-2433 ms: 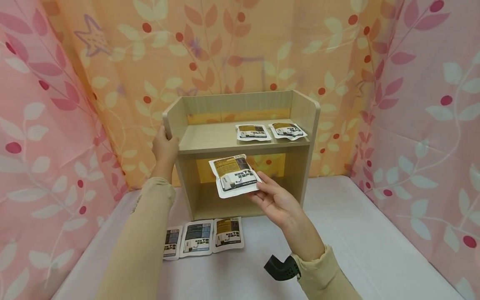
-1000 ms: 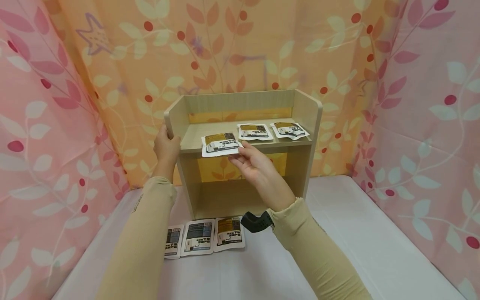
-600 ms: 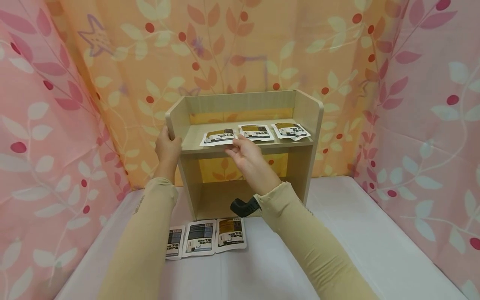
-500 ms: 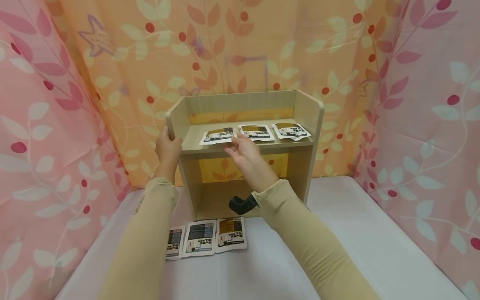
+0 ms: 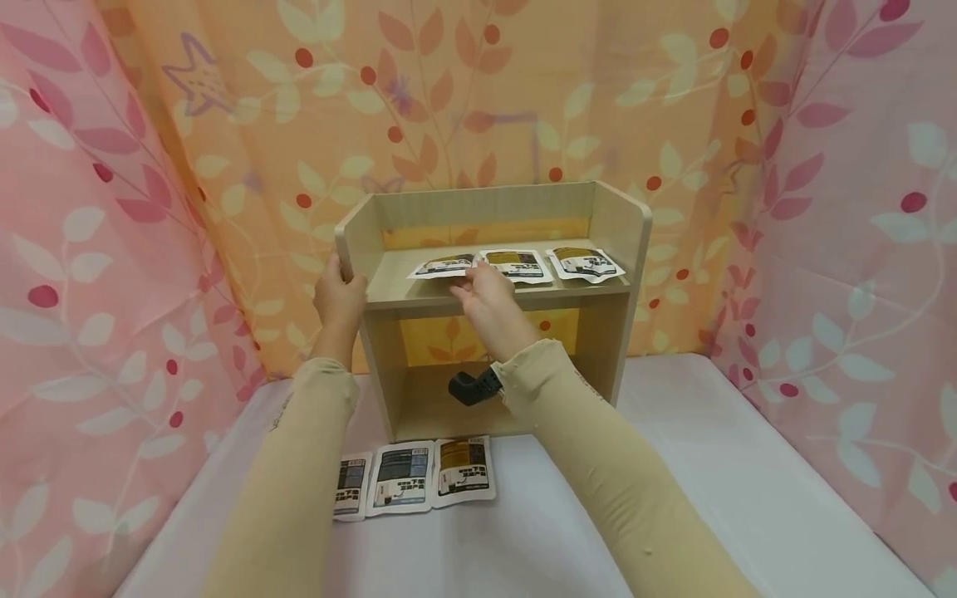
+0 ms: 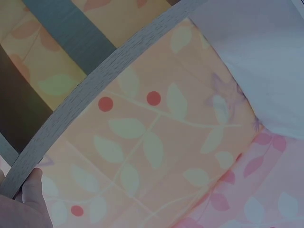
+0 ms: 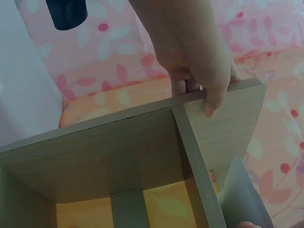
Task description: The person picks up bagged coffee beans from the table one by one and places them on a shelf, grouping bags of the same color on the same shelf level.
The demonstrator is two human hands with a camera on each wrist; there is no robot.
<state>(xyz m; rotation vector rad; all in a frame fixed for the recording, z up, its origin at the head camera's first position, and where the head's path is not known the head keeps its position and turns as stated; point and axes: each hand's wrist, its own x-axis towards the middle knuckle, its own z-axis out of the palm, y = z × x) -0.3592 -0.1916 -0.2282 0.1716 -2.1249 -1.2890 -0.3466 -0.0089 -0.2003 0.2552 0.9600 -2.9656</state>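
Note:
My left hand (image 5: 340, 303) grips the left side panel (image 5: 359, 241) of a small two-tier wooden shelf; in the right wrist view its thumb lies on the panel's inner face. My right hand (image 5: 489, 307) pinches the right front corner of a flat white food pouch (image 5: 444, 266) with a brown-and-white label. This pouch is over the left part of the upper board, its far side tilted down. To its right on that board lie two similar pouches, one in the middle (image 5: 516, 266) and one at the right (image 5: 586, 262). In the right wrist view, the pouch (image 7: 242, 194) appears edge-on beside the board.
Three more pouches lie side by side on the white tabletop (image 5: 568, 523) before the shelf: a brown-labelled pouch (image 5: 463, 472), a blue-labelled pouch (image 5: 402, 477) and one partly behind the left sleeve (image 5: 292, 465). Floral curtains (image 5: 463, 100) enclose the back and sides.
My right hand has carried the pouch up from before the lower opening, then back over the left part of the upper board. My left hand keeps its grip on the side panel.

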